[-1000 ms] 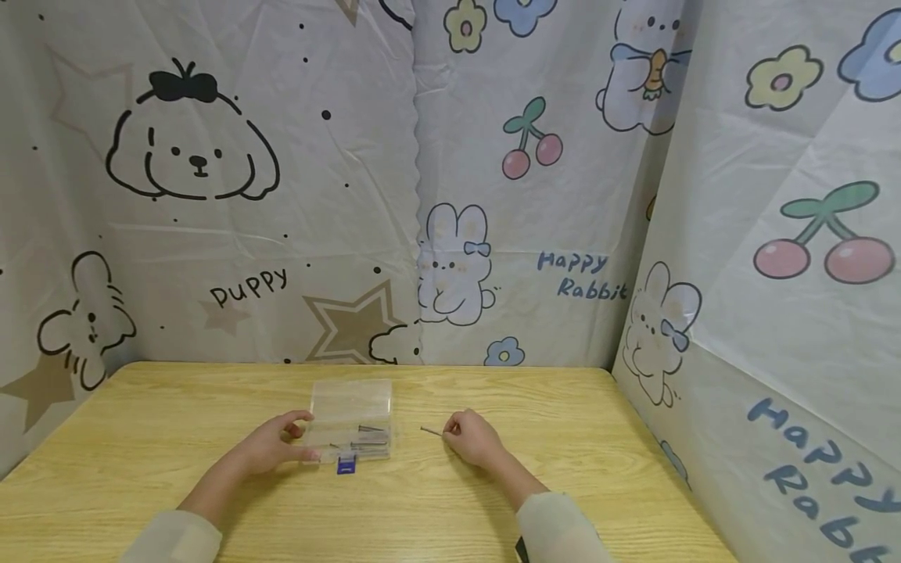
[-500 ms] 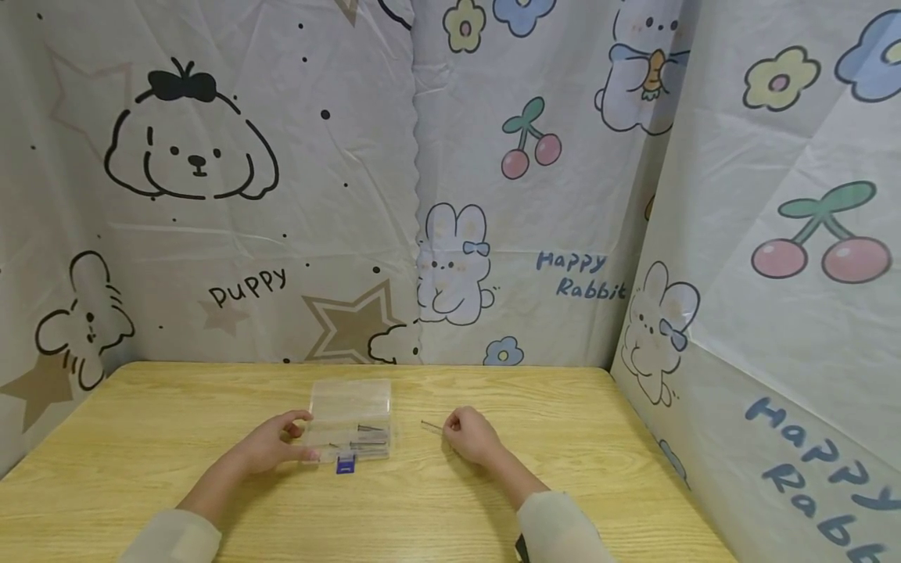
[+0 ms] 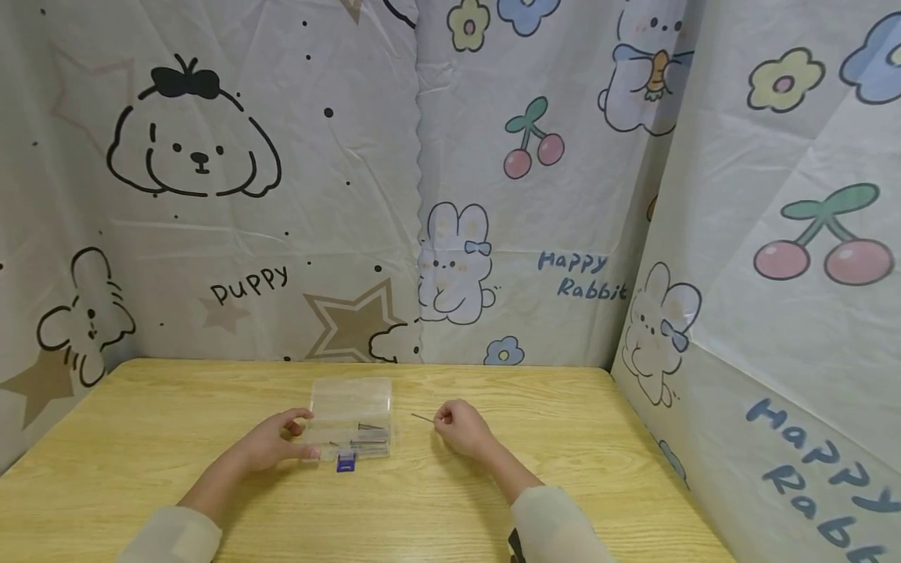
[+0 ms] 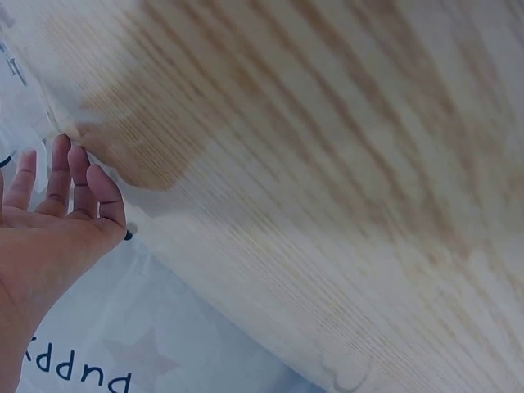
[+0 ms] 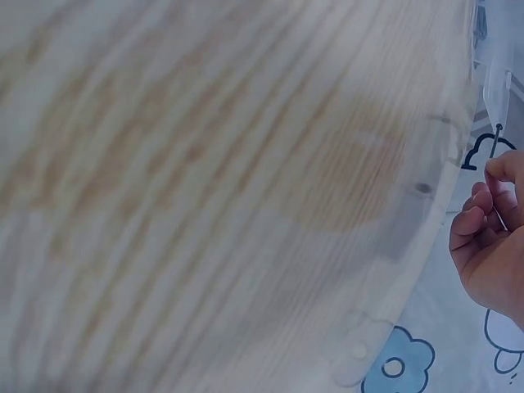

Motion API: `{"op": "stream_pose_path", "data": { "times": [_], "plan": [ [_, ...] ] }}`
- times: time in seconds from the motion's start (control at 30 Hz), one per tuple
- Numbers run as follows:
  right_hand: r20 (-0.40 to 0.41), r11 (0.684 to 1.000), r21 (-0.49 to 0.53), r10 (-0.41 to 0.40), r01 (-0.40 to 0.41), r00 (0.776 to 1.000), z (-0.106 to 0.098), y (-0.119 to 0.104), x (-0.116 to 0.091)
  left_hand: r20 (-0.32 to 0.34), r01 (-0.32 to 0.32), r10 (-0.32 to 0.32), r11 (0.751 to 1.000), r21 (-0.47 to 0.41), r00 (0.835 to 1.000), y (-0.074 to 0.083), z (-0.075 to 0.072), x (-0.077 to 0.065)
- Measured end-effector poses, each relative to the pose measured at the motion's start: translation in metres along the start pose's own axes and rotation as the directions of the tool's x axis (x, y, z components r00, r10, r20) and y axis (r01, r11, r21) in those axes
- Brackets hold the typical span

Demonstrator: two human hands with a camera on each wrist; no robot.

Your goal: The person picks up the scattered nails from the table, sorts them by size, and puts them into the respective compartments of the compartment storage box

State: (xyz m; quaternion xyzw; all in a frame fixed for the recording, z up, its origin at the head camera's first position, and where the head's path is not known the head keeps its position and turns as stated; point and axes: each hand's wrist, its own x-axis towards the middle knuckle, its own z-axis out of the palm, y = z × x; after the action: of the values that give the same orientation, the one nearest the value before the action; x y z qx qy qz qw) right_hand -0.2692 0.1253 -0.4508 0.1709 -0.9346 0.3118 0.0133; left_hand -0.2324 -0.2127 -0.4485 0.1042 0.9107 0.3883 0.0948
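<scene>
A clear plastic box (image 3: pixel 350 399) with its lid swung back lies on the table, a blue latch (image 3: pixel 346 463) at its front. Several dark nails (image 3: pixel 369 443) lie in its front part. My left hand (image 3: pixel 271 442) holds the box at its left side, thumb at the front corner and fingers farther back. To the right of the box, my right hand (image 3: pixel 463 428) pinches a thin metal nail (image 3: pixel 422 417) between thumb and forefinger, its free end pointing left toward the box. The right wrist view shows the nail's round head (image 5: pixel 499 127) beyond the fingertips.
The wood-grain table (image 3: pixel 394 524) extends around the box. Behind it hangs a pale printed cloth (image 3: pixel 338 211) with rabbits, cherries and a puppy, and another cloth side (image 3: pixel 788 336) closes off the right.
My right hand has shifted slightly left and away from me, carrying the nail closer to the box. The left hand and the box stay in place.
</scene>
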Motion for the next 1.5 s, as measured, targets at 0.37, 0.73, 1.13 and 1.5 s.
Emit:
{"op": "stream_pose_path", "data": {
  "times": [0.37,0.73,1.13,1.5],
  "plan": [
    [0.01,1.0,-0.015,0.0,0.0,1.0,0.004,-0.014,0.006,0.003,-0.009,0.009,1.0,-0.004,1.0,0.002,-0.001,-0.001],
    [0.038,1.0,0.008,-0.006,0.005,0.999,0.016,-0.022,0.014,0.007,-0.022,0.022,1.0,-0.015,1.0,0.001,-0.001,-0.001],
    [0.054,0.998,-0.005,-0.057,0.057,0.997,0.02,-0.04,0.016,0.011,-0.01,0.01,1.0,-0.016,1.0,-0.002,0.0,0.0],
    [0.087,0.998,0.028,-0.061,0.058,0.994,0.031,-0.047,0.024,0.015,0.001,-0.001,1.0,-0.012,1.0,0.003,-0.001,-0.002]
  ]
}}
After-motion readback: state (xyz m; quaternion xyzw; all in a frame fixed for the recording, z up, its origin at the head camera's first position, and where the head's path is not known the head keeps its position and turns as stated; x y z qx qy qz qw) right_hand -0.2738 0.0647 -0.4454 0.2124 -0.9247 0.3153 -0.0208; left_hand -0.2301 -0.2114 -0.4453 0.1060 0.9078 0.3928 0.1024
